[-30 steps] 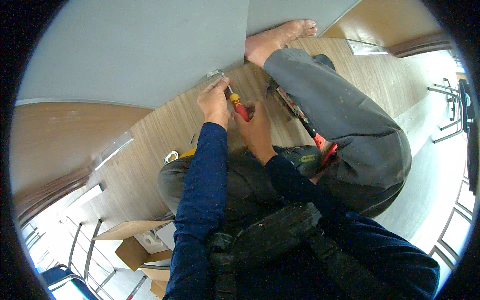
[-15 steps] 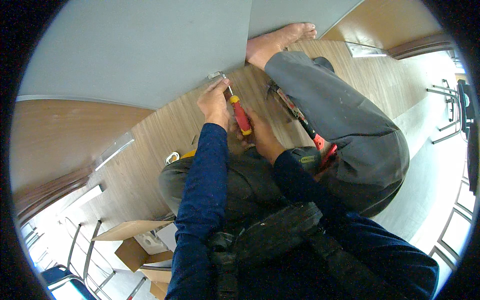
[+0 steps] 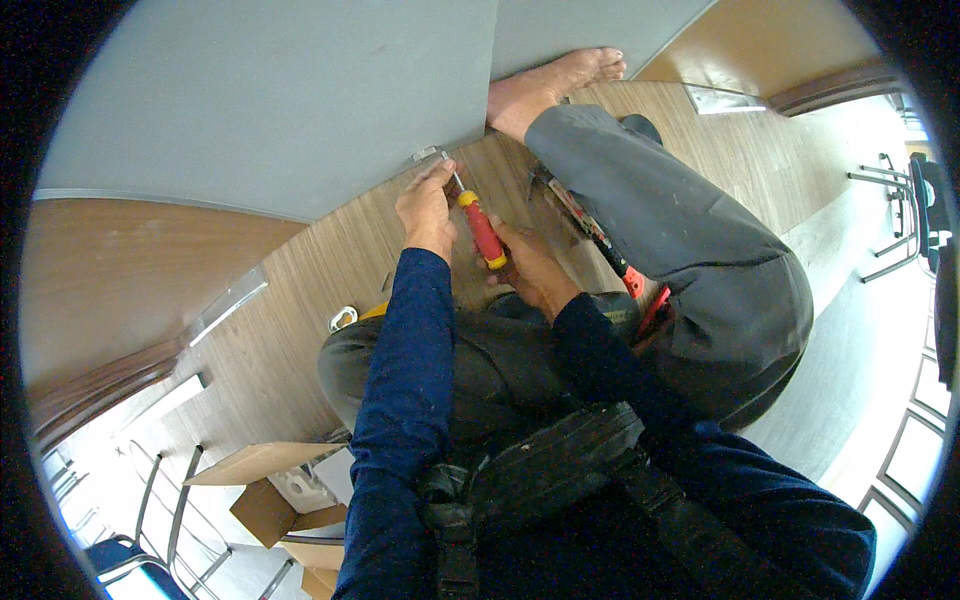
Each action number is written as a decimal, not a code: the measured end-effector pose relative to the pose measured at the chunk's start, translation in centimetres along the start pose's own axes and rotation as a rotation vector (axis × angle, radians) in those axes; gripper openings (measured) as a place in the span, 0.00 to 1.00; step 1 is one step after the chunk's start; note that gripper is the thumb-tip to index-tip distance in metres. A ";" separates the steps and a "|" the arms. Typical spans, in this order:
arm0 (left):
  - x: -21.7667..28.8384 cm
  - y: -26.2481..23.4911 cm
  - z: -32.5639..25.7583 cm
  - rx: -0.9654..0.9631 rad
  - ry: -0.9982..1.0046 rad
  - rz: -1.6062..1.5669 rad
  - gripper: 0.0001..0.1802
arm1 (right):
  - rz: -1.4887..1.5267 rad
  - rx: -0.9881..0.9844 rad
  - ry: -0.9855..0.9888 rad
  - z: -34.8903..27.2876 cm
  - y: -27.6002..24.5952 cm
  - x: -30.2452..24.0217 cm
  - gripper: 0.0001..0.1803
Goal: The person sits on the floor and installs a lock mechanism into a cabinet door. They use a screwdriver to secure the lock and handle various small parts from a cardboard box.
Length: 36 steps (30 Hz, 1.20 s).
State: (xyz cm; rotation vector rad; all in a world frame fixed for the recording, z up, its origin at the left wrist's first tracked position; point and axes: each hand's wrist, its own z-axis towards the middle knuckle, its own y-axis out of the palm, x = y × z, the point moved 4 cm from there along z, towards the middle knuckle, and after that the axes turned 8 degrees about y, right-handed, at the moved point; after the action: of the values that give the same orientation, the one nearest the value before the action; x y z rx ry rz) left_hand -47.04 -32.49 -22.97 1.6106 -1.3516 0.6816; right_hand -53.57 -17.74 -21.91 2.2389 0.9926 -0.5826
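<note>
A screwdriver (image 3: pixel 482 232) with a red and yellow handle slants between my two hands, its shaft pointing up toward the grey panel. At the panel's lower edge is a small metal fitting (image 3: pixel 425 153), and the screwdriver's tip is beside it; whether it sits in a screw I cannot tell. My left hand (image 3: pixel 428 210) pinches around the shaft near the tip, its fingers partly hidden behind the thumb. The lower part of the handle is in my right hand (image 3: pixel 530 265), whose fingers curl around the yellow end.
A grey panel (image 3: pixel 290 100) rises directly ahead, with my bare foot (image 3: pixel 560 85) against it. Beside my right leg lies a hammer-like tool (image 3: pixel 575 205) and a red-handled tool (image 3: pixel 655 308). A white ring-shaped piece (image 3: pixel 343 318) is by my left knee. An open cardboard box (image 3: pixel 265 508) stands lower left.
My right hand has shifted its grip slightly around the screwdriver handle. The left hand keeps to the shaft, and the whole view has moved a little.
</note>
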 end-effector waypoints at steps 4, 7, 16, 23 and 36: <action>0.1 0.6 -0.4 0.014 -0.004 0.009 0.09 | -0.412 0.259 -0.232 0.0 0.2 -0.6 0.20; 0.1 1.3 -1.0 0.000 -0.008 0.015 0.09 | -0.522 0.432 -0.352 2.2 -1.2 1.4 0.19; -0.6 0.2 0.1 -0.029 -0.044 -0.049 0.14 | 0.660 -0.568 0.205 1.2 1.5 1.2 0.14; 0.9 0.7 -1.4 0.026 -0.010 0.203 0.13 | -0.829 0.472 -0.315 1.7 -0.7 -0.1 0.19; 1.0 0.6 -1.2 -0.133 -0.060 0.108 0.10 | -0.602 0.216 -0.082 -0.2 0.0 -3.4 0.27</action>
State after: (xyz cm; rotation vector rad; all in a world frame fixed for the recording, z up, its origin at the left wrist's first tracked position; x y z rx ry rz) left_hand -47.23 -31.86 -21.37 1.4704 -1.5046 0.5978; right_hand -55.67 -19.31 -19.77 2.0545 1.6378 -1.0725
